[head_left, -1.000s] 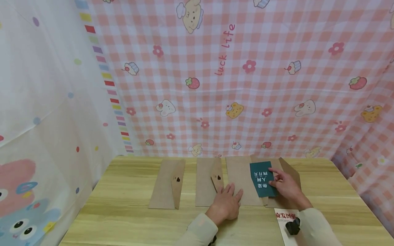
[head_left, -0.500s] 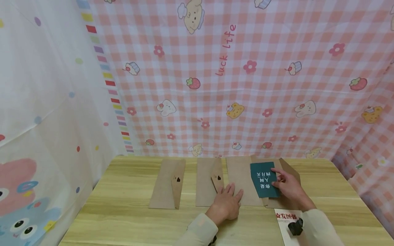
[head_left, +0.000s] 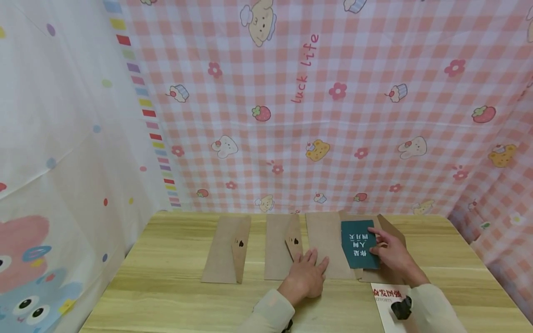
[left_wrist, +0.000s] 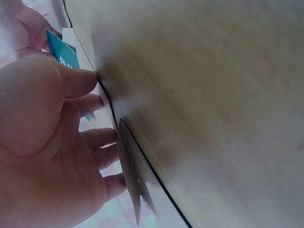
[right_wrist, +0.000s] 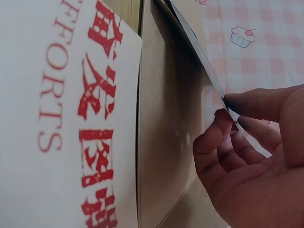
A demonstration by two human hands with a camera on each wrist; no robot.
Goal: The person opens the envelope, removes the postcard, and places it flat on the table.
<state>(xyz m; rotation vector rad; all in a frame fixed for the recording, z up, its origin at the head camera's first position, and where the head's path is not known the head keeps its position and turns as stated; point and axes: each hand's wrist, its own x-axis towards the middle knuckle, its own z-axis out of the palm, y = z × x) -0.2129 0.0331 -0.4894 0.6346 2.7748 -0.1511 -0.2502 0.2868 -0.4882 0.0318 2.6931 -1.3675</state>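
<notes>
My right hand [head_left: 394, 253] pinches the right edge of a teal card [head_left: 359, 238] with white characters. The card is over a brown paper envelope [head_left: 326, 240] whose flap [head_left: 393, 230] is folded out to the right. In the right wrist view, thumb and fingers meet on the edge of the card [right_wrist: 209, 71], which stands tilted above the brown paper. My left hand [head_left: 306, 276] rests with spread fingers at the lower left of this envelope and the lower edge of a second envelope [head_left: 275, 252]. Its palm shows in the left wrist view.
Another brown envelope [head_left: 220, 252] with a heart mark on its flap lies at the left. A white card [head_left: 382, 307] with red characters is partly under the right sleeve. The wooden table [head_left: 166, 277] backs onto a checked pink curtain [head_left: 266, 138].
My right hand has drawn the teal card slightly to the right over the envelope. The left hand and the envelopes have stayed where they were.
</notes>
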